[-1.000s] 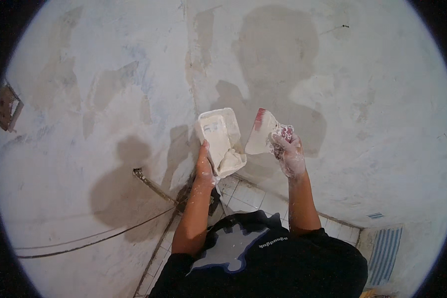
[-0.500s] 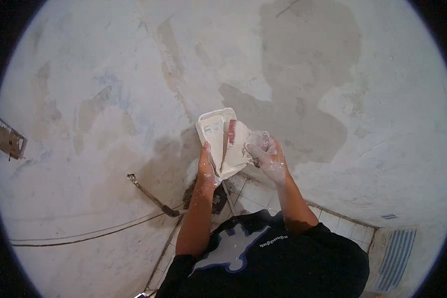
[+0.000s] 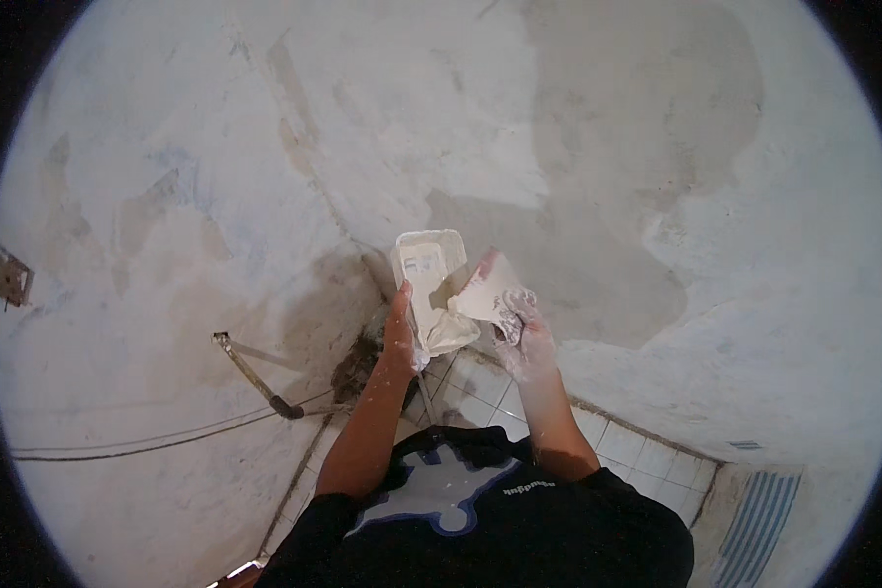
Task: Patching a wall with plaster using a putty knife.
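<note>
My left hand (image 3: pixel 400 333) grips a rectangular white plastic tray (image 3: pixel 431 286) smeared with pale putty, held up in front of the plastered wall corner. My right hand (image 3: pixel 524 333), coated in white putty, holds a flat putty knife (image 3: pixel 485 284) with a reddish edge. Its blade rests against the tray's right rim. Both hands are close together at chest height.
Patchy grey-white plastered walls (image 3: pixel 608 176) meet in a corner ahead. A thin metal rod with a dark handle (image 3: pixel 255 372) leans at the left, above a cable (image 3: pixel 147 436). A small wall box (image 3: pixel 8 279) sits far left. White floor tiles (image 3: pixel 480 392) lie below, a striped mat (image 3: pixel 759 519) at lower right.
My right hand brought the putty knife down from beside the tray onto it. The view shifted along the wall, and the shadow of a head moved up and out of sight.
</note>
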Demonstrator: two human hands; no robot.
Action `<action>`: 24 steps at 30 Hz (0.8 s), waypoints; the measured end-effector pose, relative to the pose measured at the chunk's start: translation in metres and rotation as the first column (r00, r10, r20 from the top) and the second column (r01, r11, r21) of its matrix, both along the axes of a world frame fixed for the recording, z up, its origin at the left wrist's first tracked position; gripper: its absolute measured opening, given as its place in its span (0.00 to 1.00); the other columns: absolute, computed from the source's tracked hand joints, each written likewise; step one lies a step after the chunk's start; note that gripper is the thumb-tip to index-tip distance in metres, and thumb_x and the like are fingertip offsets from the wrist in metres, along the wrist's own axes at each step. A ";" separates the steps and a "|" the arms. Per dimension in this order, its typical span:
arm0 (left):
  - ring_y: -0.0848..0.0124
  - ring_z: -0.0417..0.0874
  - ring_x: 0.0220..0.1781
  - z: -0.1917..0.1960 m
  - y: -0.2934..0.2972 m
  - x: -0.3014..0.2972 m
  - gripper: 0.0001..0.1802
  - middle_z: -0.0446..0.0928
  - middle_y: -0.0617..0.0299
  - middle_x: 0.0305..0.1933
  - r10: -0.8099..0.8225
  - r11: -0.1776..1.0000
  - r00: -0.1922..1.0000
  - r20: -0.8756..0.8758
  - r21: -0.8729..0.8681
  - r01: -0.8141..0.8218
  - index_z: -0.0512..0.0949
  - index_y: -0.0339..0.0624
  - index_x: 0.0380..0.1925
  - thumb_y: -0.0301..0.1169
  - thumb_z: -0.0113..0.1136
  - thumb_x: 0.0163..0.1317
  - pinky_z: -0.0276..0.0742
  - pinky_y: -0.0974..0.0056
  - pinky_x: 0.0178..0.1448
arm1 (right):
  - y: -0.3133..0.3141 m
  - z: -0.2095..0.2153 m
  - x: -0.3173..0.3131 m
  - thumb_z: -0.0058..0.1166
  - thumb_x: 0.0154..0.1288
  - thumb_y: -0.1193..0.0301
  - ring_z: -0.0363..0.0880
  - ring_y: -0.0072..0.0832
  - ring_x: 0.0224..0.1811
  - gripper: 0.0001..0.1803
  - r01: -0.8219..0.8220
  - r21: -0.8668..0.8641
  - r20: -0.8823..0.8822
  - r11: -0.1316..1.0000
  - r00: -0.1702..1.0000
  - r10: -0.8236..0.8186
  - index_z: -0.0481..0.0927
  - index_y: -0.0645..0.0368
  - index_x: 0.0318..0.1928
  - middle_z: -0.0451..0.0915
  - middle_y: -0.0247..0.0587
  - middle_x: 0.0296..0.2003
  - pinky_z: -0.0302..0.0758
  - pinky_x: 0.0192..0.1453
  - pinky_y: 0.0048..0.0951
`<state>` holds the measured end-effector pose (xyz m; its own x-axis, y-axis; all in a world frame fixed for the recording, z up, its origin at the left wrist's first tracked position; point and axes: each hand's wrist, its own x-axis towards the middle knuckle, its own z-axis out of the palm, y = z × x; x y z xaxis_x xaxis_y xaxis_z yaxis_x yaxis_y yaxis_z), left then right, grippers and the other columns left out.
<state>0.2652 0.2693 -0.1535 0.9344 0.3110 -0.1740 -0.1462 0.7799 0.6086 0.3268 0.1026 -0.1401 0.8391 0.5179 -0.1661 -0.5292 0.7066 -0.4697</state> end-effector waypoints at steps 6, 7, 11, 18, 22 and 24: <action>0.60 0.76 0.55 -0.011 -0.002 0.010 0.32 0.71 0.53 0.57 -0.084 0.996 0.995 -0.057 -0.026 0.083 0.64 0.40 0.61 0.50 0.49 0.65 0.74 0.55 0.59 | -0.011 -0.020 0.001 0.51 0.65 0.74 0.81 0.31 0.43 0.12 0.442 -0.208 0.393 0.873 0.855 -0.339 0.76 0.61 0.48 0.80 0.42 0.41 0.78 0.46 0.29; 0.60 0.76 0.55 -0.008 -0.006 0.014 0.32 0.72 0.54 0.57 -0.068 0.996 0.995 -0.068 -0.058 0.064 0.64 0.40 0.61 0.51 0.49 0.65 0.74 0.55 0.59 | -0.015 -0.014 0.001 0.50 0.65 0.75 0.81 0.36 0.47 0.13 0.698 -0.319 0.719 0.641 0.619 -0.316 0.77 0.63 0.49 0.80 0.47 0.44 0.77 0.50 0.32; 0.58 0.76 0.56 0.001 -0.001 0.022 0.33 0.72 0.55 0.58 -0.056 0.993 0.998 -0.014 -0.103 0.054 0.65 0.40 0.61 0.53 0.47 0.65 0.74 0.54 0.60 | -0.012 0.005 0.016 0.49 0.64 0.75 0.76 0.44 0.57 0.15 0.942 0.057 0.992 0.332 -0.015 -0.128 0.78 0.60 0.51 0.78 0.50 0.51 0.74 0.56 0.38; 0.58 0.74 0.59 0.028 0.032 0.025 0.33 0.71 0.57 0.60 0.084 0.996 0.990 0.109 -0.024 -0.082 0.64 0.44 0.62 0.55 0.43 0.65 0.71 0.51 0.62 | -0.002 -0.043 0.072 0.52 0.56 0.74 0.67 0.45 0.64 0.28 0.983 -0.009 0.765 -0.183 0.125 0.632 0.72 0.55 0.60 0.71 0.46 0.60 0.67 0.64 0.41; 0.57 0.73 0.60 0.032 0.054 0.014 0.32 0.70 0.58 0.60 0.105 0.993 0.991 0.084 -0.055 -0.101 0.64 0.45 0.62 0.54 0.42 0.65 0.71 0.51 0.62 | 0.009 -0.080 0.045 0.51 0.56 0.75 0.67 0.44 0.64 0.27 0.983 -0.056 0.755 -0.173 0.155 0.637 0.72 0.56 0.59 0.69 0.47 0.61 0.67 0.63 0.43; 0.57 0.73 0.59 0.031 0.061 0.011 0.32 0.70 0.58 0.60 0.077 0.996 0.993 0.091 -0.050 -0.072 0.64 0.45 0.62 0.54 0.42 0.65 0.71 0.51 0.62 | 0.008 -0.086 0.034 0.52 0.54 0.76 0.70 0.46 0.61 0.26 0.982 -0.072 0.784 -0.173 0.163 0.600 0.73 0.57 0.57 0.71 0.50 0.59 0.68 0.61 0.43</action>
